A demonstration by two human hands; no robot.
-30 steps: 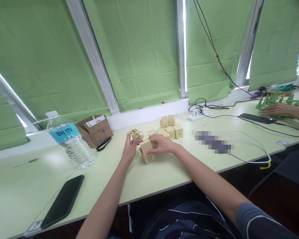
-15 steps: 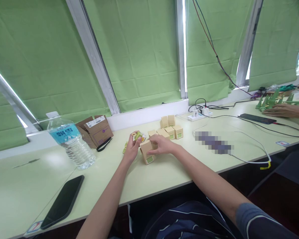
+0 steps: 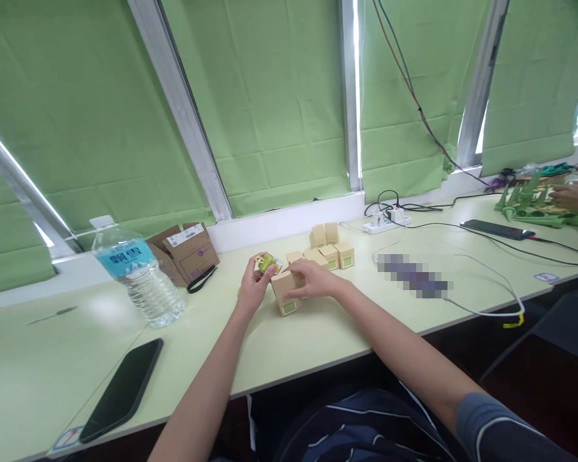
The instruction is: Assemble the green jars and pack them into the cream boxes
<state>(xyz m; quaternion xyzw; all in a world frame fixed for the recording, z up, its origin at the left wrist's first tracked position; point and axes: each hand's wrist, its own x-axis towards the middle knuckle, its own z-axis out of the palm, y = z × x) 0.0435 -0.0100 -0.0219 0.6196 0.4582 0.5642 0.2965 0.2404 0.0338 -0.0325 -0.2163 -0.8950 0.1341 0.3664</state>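
Note:
My left hand [image 3: 254, 285] is closed round a small green trinket with a pale loop [image 3: 266, 261], perhaps a keychain; a bit of clear wrapping seems to show beside it. Just to the right, my right hand [image 3: 311, 280] grips a small tan paper box [image 3: 284, 296] by its upper side. That box stands slightly tilted on the table, with a green label low on its front. Its top lies close to the trinket, and I cannot tell whether they touch. Behind my right hand sit several more small tan boxes [image 3: 345, 255] of the same kind.
A large water bottle [image 3: 139, 276] and an opened brown carton [image 3: 187, 256] stand left, with a black phone [image 3: 122, 391] nearer me. At right are a power strip [image 3: 386, 221], cables, another phone [image 3: 497, 229], and a co-worker's hand [image 3: 575, 196] over green pieces [image 3: 530, 205].
The trinket in my left hand has turned a little and shifted slightly towards the box. My right hand keeps its hold. The co-worker's hand has lifted and moved right.

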